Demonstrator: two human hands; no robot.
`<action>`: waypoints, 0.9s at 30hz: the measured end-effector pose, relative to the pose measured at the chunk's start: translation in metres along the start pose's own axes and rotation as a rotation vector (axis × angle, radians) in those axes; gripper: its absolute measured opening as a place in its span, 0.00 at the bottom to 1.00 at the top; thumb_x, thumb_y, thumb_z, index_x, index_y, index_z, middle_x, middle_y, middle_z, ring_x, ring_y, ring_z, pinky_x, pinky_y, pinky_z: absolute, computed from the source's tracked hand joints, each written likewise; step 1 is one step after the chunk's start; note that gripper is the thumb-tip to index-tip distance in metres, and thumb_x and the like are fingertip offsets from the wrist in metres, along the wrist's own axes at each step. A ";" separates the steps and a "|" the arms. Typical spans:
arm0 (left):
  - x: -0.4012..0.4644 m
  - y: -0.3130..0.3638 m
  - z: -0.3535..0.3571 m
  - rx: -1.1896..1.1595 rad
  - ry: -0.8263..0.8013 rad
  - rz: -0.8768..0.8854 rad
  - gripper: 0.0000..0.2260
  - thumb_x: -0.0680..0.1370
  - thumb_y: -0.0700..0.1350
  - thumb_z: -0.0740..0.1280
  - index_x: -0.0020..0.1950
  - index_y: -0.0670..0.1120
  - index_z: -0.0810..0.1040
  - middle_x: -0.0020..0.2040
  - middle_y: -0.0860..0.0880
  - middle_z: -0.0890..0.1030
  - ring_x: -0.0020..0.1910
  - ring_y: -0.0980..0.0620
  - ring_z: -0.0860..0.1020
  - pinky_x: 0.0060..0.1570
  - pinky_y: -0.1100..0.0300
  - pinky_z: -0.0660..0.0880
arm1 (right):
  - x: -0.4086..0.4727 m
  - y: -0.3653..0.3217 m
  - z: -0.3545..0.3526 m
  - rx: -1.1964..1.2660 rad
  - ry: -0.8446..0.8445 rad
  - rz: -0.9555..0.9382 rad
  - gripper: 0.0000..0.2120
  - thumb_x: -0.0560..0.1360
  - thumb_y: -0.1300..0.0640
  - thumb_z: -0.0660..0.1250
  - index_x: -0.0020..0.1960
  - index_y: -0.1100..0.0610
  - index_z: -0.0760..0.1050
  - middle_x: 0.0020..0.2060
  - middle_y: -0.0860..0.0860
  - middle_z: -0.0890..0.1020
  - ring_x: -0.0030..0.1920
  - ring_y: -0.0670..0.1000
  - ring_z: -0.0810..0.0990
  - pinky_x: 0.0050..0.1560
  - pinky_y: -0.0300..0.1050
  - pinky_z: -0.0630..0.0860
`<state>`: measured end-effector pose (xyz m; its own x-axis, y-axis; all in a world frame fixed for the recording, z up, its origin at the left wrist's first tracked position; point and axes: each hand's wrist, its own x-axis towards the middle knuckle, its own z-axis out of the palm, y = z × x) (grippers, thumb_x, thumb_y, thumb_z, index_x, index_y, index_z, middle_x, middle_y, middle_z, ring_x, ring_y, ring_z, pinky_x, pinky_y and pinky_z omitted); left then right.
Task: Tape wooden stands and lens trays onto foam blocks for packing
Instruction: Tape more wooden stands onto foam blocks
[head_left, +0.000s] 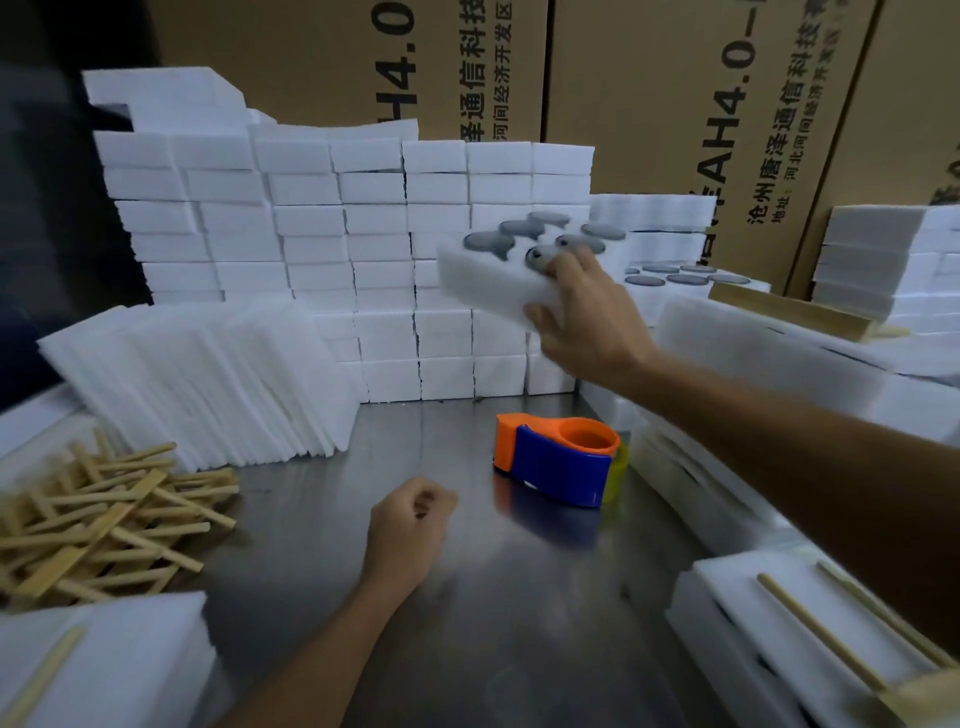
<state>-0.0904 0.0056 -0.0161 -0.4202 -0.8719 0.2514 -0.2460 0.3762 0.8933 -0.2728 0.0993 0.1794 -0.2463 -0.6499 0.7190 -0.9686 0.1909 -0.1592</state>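
Note:
My right hand (582, 322) grips a white foam lens tray (493, 280) with several dark round lenses in its top, held in the air in front of the stacked foam blocks (322, 234). My left hand (410, 525) rests on the steel table (467, 623) as a loose fist with nothing in it. An orange and blue tape dispenser (558, 460) sits on the table between the two hands. A pile of wooden sticks (98, 519) lies at the left. More lens trays (675, 278) sit behind my right hand.
Thin foam sheets (208, 384) lean at the left. Foam blocks with wooden sticks on them (810, 639) lie at the lower right, another foam stack (104, 670) at the lower left. A wooden stand (789, 312) rests on foam at the right. Cardboard boxes (675, 104) stand behind.

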 end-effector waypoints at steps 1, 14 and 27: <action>0.000 0.000 -0.002 -0.094 0.054 -0.047 0.07 0.77 0.47 0.70 0.40 0.47 0.81 0.39 0.49 0.82 0.39 0.50 0.81 0.42 0.55 0.78 | -0.012 -0.006 0.004 0.030 -0.008 -0.021 0.22 0.77 0.55 0.69 0.68 0.59 0.69 0.64 0.58 0.72 0.56 0.63 0.77 0.53 0.57 0.75; -0.010 -0.002 -0.034 -0.709 0.333 -0.204 0.18 0.73 0.62 0.63 0.48 0.48 0.80 0.46 0.44 0.82 0.46 0.47 0.79 0.44 0.55 0.74 | -0.155 -0.032 0.070 0.072 -0.292 0.007 0.12 0.75 0.61 0.68 0.57 0.57 0.70 0.55 0.51 0.72 0.52 0.57 0.73 0.44 0.57 0.73; -0.014 -0.004 -0.037 -0.671 0.276 -0.160 0.25 0.66 0.49 0.69 0.61 0.43 0.82 0.59 0.47 0.82 0.63 0.48 0.78 0.69 0.46 0.70 | -0.176 -0.040 0.096 0.265 -0.360 0.036 0.13 0.75 0.64 0.68 0.57 0.55 0.70 0.56 0.48 0.72 0.54 0.52 0.71 0.51 0.55 0.76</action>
<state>-0.0508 0.0050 -0.0092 -0.1679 -0.9803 0.1042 0.3380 0.0421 0.9402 -0.1936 0.1355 -0.0052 -0.2310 -0.8699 0.4358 -0.9227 0.0538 -0.3817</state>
